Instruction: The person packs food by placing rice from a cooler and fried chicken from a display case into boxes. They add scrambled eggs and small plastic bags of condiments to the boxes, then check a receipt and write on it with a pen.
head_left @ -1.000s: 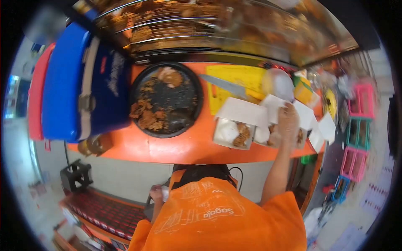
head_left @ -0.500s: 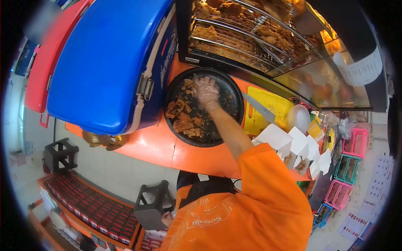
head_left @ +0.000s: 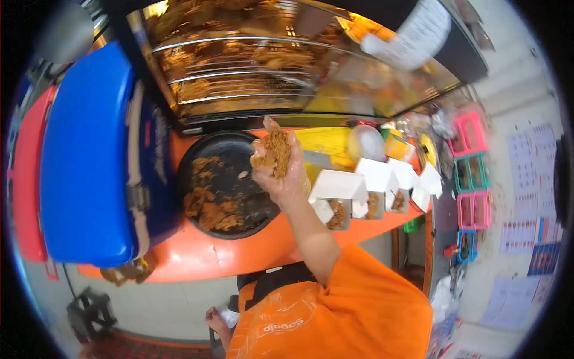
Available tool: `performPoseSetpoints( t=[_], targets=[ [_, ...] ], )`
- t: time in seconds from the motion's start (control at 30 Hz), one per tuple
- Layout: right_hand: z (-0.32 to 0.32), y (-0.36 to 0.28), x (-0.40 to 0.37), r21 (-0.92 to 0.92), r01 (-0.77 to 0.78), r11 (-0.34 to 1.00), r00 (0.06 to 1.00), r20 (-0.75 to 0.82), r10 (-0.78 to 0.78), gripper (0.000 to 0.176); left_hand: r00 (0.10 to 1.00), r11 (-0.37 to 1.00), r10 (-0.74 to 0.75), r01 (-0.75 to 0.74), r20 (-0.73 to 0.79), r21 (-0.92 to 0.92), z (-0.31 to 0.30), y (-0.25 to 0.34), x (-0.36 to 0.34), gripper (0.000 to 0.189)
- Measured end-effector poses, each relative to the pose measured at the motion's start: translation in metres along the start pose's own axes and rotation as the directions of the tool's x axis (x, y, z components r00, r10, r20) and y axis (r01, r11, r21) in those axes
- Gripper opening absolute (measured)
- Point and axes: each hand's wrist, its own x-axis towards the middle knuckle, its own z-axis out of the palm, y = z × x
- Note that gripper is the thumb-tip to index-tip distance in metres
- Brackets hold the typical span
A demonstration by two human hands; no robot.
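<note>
My right hand (head_left: 281,170), in a clear plastic glove, is wrapped round pieces of fried chicken (head_left: 277,149), raised over the right edge of a round black pan (head_left: 233,146). More broken fried pieces (head_left: 209,209) and crumbs lie on the pan's left side. My left hand (head_left: 216,318) hangs low beside my orange shirt, away from the pan, with its fingers curled; what they hold, if anything, cannot be made out. White boxes with open lids (head_left: 339,184) stand right of my right hand, with brown food inside.
A blue cooler box (head_left: 86,161) stands left of the pan, beside a red one (head_left: 28,179). A glass display case (head_left: 239,113) with fried food is behind. A yellow board (head_left: 326,140) and a knife (head_left: 317,158) lie right of the pan. Coloured baskets (head_left: 469,133) are farther right.
My right hand has come up out of the pan and now grips fried chicken. The view has swung right, showing more of the white boxes and their food.
</note>
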Motion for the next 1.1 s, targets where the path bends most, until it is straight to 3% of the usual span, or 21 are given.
performPoseSetpoints(
  t=[0.03,0.13,0.2,0.27,0.3,0.37,0.47,0.57,0.63,0.67,0.7,0.73,0.8,0.83,0.87,0.9,0.93,0.97,1.0,1.03,1.1],
  targets=[
    [0.013,-0.011,-0.015,0.054,-0.024,0.998,0.988,0.155,0.016,0.037,0.994,0.988,-0.057,0.043,0.094,0.148,0.002,0.011,0.012,0.007],
    [0.038,-0.052,-0.054,0.071,0.027,0.997,0.951,0.304,-0.048,0.041,0.975,0.974,-0.136,0.099,0.175,0.205,0.027,0.036,0.027,0.008],
    [0.051,-0.085,-0.088,-0.003,0.172,0.985,0.962,0.215,-0.167,0.045,0.969,0.972,-0.016,-0.043,0.245,0.232,0.048,0.046,0.025,0.009],
    [0.049,-0.124,-0.123,-0.175,0.265,0.948,0.920,0.341,-0.194,0.051,0.960,0.959,-0.014,-0.067,0.281,0.276,0.062,0.065,0.015,0.010],
    [0.044,-0.143,-0.139,-0.137,0.298,0.945,0.885,0.411,-0.219,0.049,0.942,0.974,-0.031,-0.046,0.334,0.220,0.064,0.046,0.033,0.011],
    [0.037,-0.181,-0.183,-0.156,0.373,0.915,0.877,0.382,-0.292,0.049,0.897,0.993,-0.064,0.015,0.438,0.115,0.067,0.004,0.063,0.013],
    [0.018,-0.245,-0.258,-0.221,0.476,0.851,0.872,0.246,-0.424,0.052,0.888,0.937,-0.012,-0.151,0.460,0.316,0.108,0.025,0.014,0.017],
    [-0.045,-0.342,-0.330,-0.606,0.495,0.622,0.810,0.062,-0.584,0.054,0.862,0.879,0.023,-0.258,0.506,0.400,0.154,0.036,-0.043,0.022],
    [-0.101,-0.431,-0.366,-0.775,0.378,0.506,0.756,-0.056,-0.652,0.054,0.844,0.839,0.056,-0.329,0.533,0.433,0.177,0.039,-0.080,0.025],
    [-0.131,-0.468,-0.371,-0.929,0.134,0.345,0.566,-0.214,-0.796,0.045,0.833,0.814,0.077,-0.370,0.548,0.448,0.180,0.039,-0.094,0.027],
    [-0.153,-0.503,-0.376,-0.933,-0.195,0.304,0.330,-0.354,-0.875,0.038,0.819,0.784,0.102,-0.415,0.564,0.461,0.183,0.042,-0.109,0.028],
    [-0.204,-0.544,-0.381,-0.874,-0.419,0.245,0.269,-0.377,-0.886,0.038,0.811,0.753,0.132,-0.456,0.570,0.474,0.186,0.048,-0.125,0.030],
    [-0.322,-0.609,-0.397,-0.757,-0.652,-0.055,0.488,-0.362,-0.794,0.037,0.822,0.703,0.208,-0.503,0.530,0.504,0.186,0.062,-0.152,0.033],
    [-0.394,-0.641,-0.403,-0.785,-0.613,-0.093,0.669,-0.453,-0.590,0.037,0.841,0.605,0.227,-0.517,0.491,0.606,0.174,0.053,-0.135,0.032],
    [-0.341,-0.614,-0.381,-0.672,-0.699,-0.244,0.624,-0.407,-0.667,0.034,0.894,0.599,0.293,-0.447,0.337,0.664,0.165,0.044,-0.133,0.029],
    [-0.273,-0.583,-0.354,-0.517,-0.779,-0.355,0.573,-0.357,-0.738,0.032,0.901,0.643,0.263,-0.431,0.347,0.633,0.171,0.091,-0.168,0.027],
    [-0.284,-0.580,-0.348,-0.046,-0.377,-0.925,0.922,-0.118,-0.369,0.036,0.926,0.699,0.298,-0.377,0.231,0.608,0.164,0.083,-0.165,0.026],
    [-0.271,-0.546,-0.303,-0.072,-0.269,-0.960,0.961,-0.086,-0.263,0.036,0.880,0.601,0.463,-0.399,0.105,0.693,0.165,0.088,-0.180,0.023],
    [-0.239,-0.487,-0.273,-0.606,-0.460,-0.649,0.800,0.034,-0.599,0.031,0.912,0.677,0.404,-0.347,0.065,0.649,0.160,0.098,-0.179,0.021],
    [-0.209,-0.431,-0.256,-0.932,-0.352,-0.086,0.522,-0.120,-0.844,0.027,0.937,0.747,0.348,-0.305,0.044,0.590,0.152,0.095,-0.182,0.020],
    [-0.158,-0.333,-0.195,-0.921,-0.202,-0.334,0.799,0.043,-0.599,0.027,0.943,0.799,0.330,-0.256,-0.041,0.544,0.144,0.073,-0.183,0.019]
  ],
)
